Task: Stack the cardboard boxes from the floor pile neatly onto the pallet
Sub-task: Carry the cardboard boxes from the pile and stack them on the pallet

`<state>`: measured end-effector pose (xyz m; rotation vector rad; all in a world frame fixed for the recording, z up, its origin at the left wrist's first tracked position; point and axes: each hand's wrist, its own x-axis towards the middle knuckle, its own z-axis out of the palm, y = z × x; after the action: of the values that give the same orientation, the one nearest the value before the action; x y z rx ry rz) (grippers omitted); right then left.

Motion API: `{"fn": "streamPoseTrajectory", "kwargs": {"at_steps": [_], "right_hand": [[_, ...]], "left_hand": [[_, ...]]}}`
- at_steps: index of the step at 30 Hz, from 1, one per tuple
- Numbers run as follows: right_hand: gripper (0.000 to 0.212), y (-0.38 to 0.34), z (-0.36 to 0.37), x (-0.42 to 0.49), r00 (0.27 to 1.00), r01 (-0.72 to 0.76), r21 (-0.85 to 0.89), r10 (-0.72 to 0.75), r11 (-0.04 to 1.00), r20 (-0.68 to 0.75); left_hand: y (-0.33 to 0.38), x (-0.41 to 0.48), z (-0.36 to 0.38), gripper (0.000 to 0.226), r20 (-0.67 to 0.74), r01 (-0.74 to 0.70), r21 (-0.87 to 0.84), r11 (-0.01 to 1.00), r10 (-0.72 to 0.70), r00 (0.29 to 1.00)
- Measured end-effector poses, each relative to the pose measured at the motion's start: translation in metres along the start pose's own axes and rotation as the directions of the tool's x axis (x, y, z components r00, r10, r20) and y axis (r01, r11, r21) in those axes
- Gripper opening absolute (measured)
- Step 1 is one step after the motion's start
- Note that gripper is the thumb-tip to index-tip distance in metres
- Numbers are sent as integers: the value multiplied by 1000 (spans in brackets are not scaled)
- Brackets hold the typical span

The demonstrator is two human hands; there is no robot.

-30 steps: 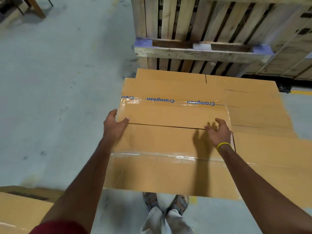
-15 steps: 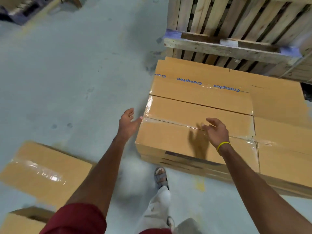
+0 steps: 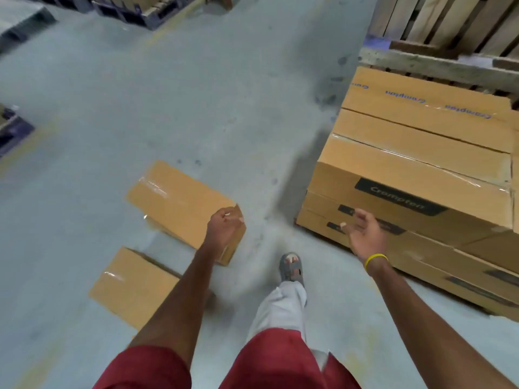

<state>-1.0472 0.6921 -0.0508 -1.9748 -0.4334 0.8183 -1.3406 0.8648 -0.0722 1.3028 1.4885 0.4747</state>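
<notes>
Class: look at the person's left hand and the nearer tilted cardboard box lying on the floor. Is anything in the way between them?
Nothing visible. The left hand hangs open over the near end of the tilted box, with only bare floor around it. The right hand is empty too.

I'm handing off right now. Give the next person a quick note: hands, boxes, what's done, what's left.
Left hand: empty, fingers loosely curled, in front of the nearer floor box.
Right hand: open, empty, in front of the stack.
Done: several layers of boxes stacked, top box sitting square.
Left: two boxes on the floor in view, the second closer to the body. Take the nearer floor box next, probably.
</notes>
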Motion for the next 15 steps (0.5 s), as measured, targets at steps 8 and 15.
{"fn": "streamPoseTrajectory", "kwargs": {"at_steps": [8, 15], "right_hand": [[42, 49, 52, -108, 982, -177, -25, 178, 984, 68], [34, 74, 109, -175, 967, -231, -53, 235, 972, 98]], "left_hand": [[-82, -74, -108, 42, 6, 89, 27, 996, -89, 996], [-114, -95, -178, 27, 7, 53, -32, 998, -53, 999]]}}
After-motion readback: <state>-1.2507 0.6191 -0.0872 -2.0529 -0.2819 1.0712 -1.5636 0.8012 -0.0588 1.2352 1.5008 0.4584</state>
